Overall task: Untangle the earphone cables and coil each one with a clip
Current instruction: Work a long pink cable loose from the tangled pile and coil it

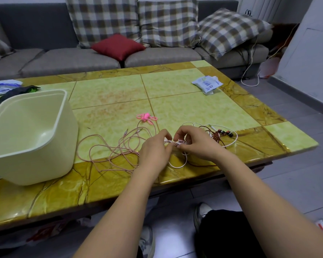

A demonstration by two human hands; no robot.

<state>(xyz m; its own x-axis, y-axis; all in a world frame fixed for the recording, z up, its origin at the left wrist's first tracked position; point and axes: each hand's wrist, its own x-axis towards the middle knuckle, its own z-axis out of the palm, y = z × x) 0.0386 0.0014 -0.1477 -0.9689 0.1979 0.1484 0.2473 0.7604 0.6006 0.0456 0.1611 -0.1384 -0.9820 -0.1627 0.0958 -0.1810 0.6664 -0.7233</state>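
Note:
A tangle of earphone cables lies on the green and brown table (pixel 175 86) near its front edge. The pink cable (pixel 108 151) sprawls in loose loops to the left. A white cable (pixel 177 165) loops below my hands, and a dark red cable (pixel 215 137) with black earbuds (pixel 227 133) lies to the right. My left hand (pixel 154 148) and my right hand (pixel 192 140) meet over the knot, both pinching cable strands between fingertips. Pink clips (pixel 146 117) lie on the table just beyond the cables.
A cream plastic bin (pixel 26 135) lies tilted on the table's left side. A white packet (pixel 207 83) sits at the far right. Bags lie at the far left edge. A grey sofa with checked cushions stands behind the table.

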